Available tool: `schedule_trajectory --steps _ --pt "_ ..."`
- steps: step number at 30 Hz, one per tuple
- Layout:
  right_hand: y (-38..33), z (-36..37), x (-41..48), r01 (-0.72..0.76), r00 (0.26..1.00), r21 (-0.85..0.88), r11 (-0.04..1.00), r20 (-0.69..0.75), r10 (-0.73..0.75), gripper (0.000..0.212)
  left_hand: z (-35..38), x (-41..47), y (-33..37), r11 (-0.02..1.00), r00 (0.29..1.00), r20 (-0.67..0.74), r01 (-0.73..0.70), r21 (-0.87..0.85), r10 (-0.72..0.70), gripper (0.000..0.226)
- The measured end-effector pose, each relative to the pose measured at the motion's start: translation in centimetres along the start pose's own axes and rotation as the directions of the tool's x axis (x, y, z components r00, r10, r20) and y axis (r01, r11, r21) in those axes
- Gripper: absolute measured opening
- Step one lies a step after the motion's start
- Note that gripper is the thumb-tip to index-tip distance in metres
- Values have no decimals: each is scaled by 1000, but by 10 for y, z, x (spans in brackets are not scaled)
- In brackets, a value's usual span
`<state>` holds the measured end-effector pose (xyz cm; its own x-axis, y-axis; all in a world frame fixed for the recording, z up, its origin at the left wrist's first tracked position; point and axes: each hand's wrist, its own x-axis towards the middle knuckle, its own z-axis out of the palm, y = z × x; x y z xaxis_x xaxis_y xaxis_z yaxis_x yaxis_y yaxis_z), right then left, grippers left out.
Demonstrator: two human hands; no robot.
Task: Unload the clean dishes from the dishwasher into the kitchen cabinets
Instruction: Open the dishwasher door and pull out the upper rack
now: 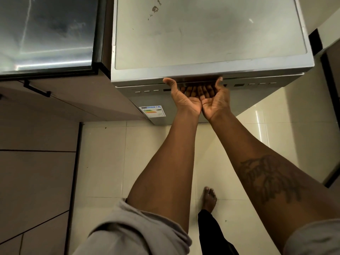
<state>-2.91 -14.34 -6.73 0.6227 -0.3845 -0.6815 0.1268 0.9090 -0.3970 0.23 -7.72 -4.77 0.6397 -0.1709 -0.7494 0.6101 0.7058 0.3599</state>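
The grey steel freestanding dishwasher [202, 52] stands shut beside the cabinets. The left hand [184, 98] and right hand [215, 100], palms up, hook curled fingers into the door's recessed handle [198, 83]. The door is probably heavy and stiff; 2 hands centred suit it.

Both bare forearms reach forward, wrists nearly touching. The left hand [185, 100] and right hand [214, 101] turn palms up, fingers [191, 90] curled under the grey metal dishwasher's [202, 34] door lip.
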Motion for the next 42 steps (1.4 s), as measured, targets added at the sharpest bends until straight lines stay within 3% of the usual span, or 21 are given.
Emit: schedule_trajectory --steps 6,12,14,15,16,18,19,21,23,26,30,34,36,37,38,40,41,42 --pt "10 -45 -37 8 995 -209 978 -92 -27 58 -44 -17 -18 967 988 -153 35 251 4 110" --pt "25 -98 -83 -42 991 -231 972 -132 11 35 -96 -62 -46 973 983 -183 75 216 -35 100" --pt "26 -104 -101 -43 977 -200 979 -215 -2 40 -108 -72 -52 964 977 -212 78 255 -23 97" --pt "35 -110 -97 -56 967 -240 969 -257 -8 46 -108 -86 -53 948 975 -221 97 302 -30 90" --pt "49 -133 -70 -91 978 -251 964 -203 39 56 -109 -93 -58 921 976 -218 106 374 -24 71" --pt "61 -175 -38 -213 961 -378 901 -246 123 79 -109 -115 -71 896 954 -247 254 364 -170 15" --pt "66 -186 -41 -237 964 -391 889 -211 164 82 -117 -120 -74 891 942 -290 271 365 -168 14" --pt "57 -187 -87 -217 957 -412 885 -269 109 82 -142 -125 -81 907 928 -360 228 354 -93 61" --pt "45 -182 -141 -197 939 -425 884 -341 45 89 -169 -125 -91 922 891 -454 189 338 -16 82" --pt "64 -214 -153 -184 926 -373 909 -377 33 82 -199 -138 -103 922 842 -540 194 334 19 77" --pt "93 -249 -160 -217 836 -388 896 -548 -35 69 -257 -128 -136 866 729 -672 246 435 130 82" --pt "142 -325 -156 -321 755 -445 836 -654 -58 70 -317 -122 -174 837 675 -719 287 466 169 60" --pt "160 -367 -157 -353 679 -393 849 -732 -56 52 -364 -112 -197 854 657 -745 317 412 116 47" --pt "170 -387 -152 -372 679 -341 863 -735 3 44 -385 -105 -205 868 647 -757 318 380 94 43" --pt "183 -412 -147 -381 704 -282 881 -706 79 47 -415 -94 -221 897 630 -776 321 303 36 42" --pt "205 -455 -133 -396 722 -253 883 -679 130 64 -482 -57 -260 936 628 -772 322 144 -98 64" --pt "213 -467 -123 -396 677 -221 891 -726 121 59 -499 -45 -266 931 649 -750 339 137 -126 70" --pt "224 -488 -113 -372 632 -194 908 -769 94 49 -519 -38 -279 939 674 -717 333 82 -176 62"
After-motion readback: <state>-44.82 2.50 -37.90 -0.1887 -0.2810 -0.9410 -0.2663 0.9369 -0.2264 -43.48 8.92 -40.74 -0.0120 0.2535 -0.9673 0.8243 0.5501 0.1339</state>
